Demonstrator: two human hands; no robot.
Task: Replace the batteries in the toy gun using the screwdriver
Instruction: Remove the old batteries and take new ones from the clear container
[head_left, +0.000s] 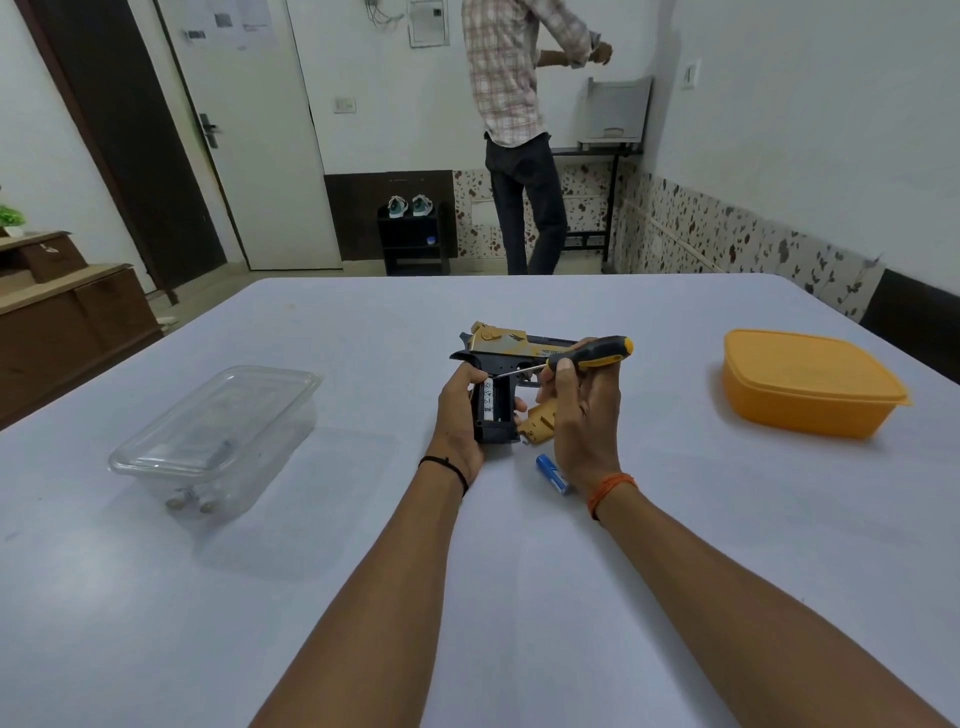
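1. We grip the black-and-gold plastic toy gun (498, 374) by its grip with our left hand (460, 415), fingers curled round it, at mid-table.
2. Its battery bay lies open toward us, a white cylindrical battery (488, 400) inside, long axis along the grip.
3. Our right hand (582, 410) pinches the black-and-yellow-handled screwdriver (576, 358), tip pointing left over the gun, just above the bay.
4. A blue cylindrical battery (551, 473) lies just on our side of the gun, touching or nearly touching the right wrist; the right hand is nearer.
5. The gold plastic cover (540, 423) sits right of the grip.
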